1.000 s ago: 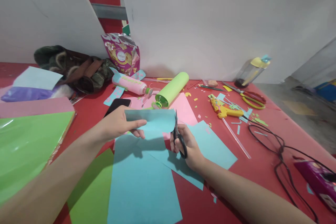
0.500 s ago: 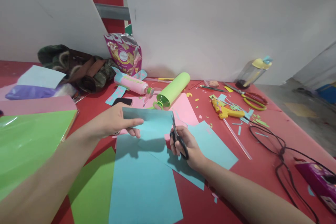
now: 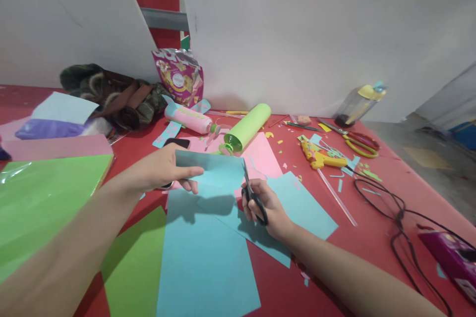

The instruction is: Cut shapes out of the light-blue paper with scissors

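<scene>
One blue paper piece (image 3: 217,171) is pinched in the fingers of the left hand (image 3: 160,167); fingers of the right hand (image 3: 270,204) curl round scissors (image 3: 249,187) at its free end. Likely light, easily creased: hold gently by the edge.

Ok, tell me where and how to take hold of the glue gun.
Take the glue gun by its handle, probably best from above: it lies along the table pointing right and looks slim enough to close around. Avoid the clear stick slanting toward the near side and the cord at the handle's end.
</scene>
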Motion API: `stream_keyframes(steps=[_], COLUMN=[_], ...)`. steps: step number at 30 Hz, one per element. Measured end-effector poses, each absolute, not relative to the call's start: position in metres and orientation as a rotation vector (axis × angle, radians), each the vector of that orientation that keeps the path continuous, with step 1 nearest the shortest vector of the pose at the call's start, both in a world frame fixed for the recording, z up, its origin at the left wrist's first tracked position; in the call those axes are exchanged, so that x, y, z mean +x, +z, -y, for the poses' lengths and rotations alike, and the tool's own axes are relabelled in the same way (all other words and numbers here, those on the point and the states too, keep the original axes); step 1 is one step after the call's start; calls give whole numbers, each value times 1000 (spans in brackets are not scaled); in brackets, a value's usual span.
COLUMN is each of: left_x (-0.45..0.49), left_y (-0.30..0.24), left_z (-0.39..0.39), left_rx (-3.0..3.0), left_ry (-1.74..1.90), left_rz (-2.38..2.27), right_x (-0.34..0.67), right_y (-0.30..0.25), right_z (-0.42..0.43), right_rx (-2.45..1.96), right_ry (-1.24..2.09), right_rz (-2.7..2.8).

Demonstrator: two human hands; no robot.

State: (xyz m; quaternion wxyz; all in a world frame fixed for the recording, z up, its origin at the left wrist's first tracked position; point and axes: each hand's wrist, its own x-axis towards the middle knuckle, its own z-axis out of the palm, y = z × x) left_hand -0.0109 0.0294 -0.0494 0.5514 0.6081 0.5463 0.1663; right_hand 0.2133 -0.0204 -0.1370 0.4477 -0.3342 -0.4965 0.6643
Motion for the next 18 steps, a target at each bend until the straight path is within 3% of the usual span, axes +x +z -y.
stream_keyframes(steps=[18], left_x=[-13], left_y=[-39], left_z=[-27], left_rx=[1516], left_ry=[381], left_rz=[-1256], right_x=[214], right_y=[-134], right_z=[21], right_rx=[-846], right_ry=[1715], right_rz=[1213])
